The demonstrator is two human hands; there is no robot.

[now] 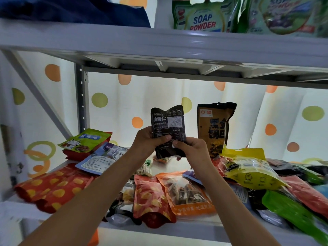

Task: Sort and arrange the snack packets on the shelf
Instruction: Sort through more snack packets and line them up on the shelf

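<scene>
Snack packets (184, 194) lie jumbled on the shelf (177, 229) while left hand (149, 141) and right hand (190, 148) both pinch a black chestnut packet (167, 125) upright above them; set down carelessly, it could topple the brown standing pouch (215, 128) beside it.

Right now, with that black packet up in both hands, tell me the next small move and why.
Probably stand the black packet upright at the back, just left of the brown packet. Both the left hand and the right hand pinch its lower part in the air; the brown one already stands there, and bare shelf shows beneath, while the other packets lie flat.
</scene>
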